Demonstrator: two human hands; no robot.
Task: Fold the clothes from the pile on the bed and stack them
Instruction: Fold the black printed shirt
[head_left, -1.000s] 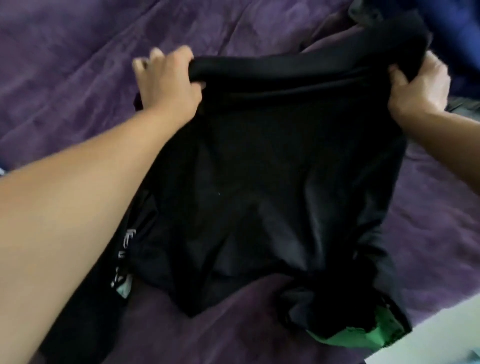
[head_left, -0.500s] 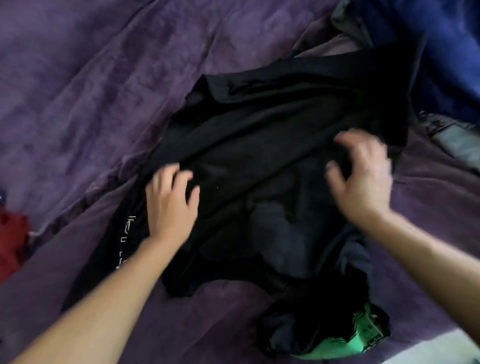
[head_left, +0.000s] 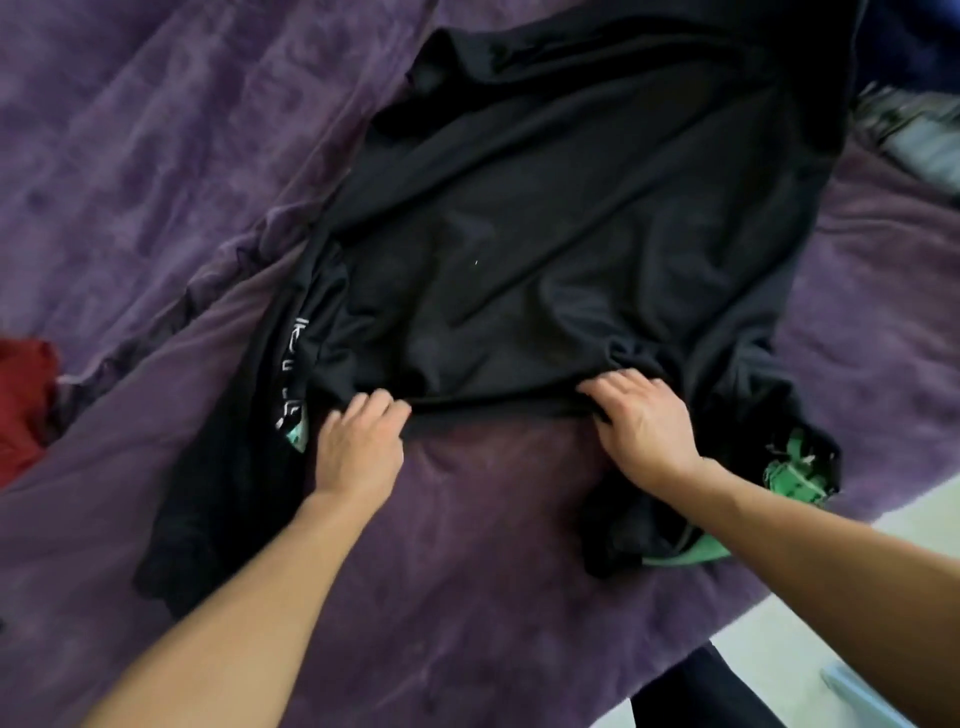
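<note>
Purple plush bedspread (head_left: 156, 156), rumpled, across the whole view. Spread over its middle, large black garment (head_left: 545, 234), matte and softly creased, near hem stretched in a straight line. Beneath it, more black clothing (head_left: 218, 493), white lettering (head_left: 297, 364) at left, green patches (head_left: 792, 475) at right. Left hand (head_left: 358, 449) and right hand (head_left: 644, 428) well apart, fingers of each curled round that near hem. Red cloth (head_left: 23, 405) at far left edge.
</note>
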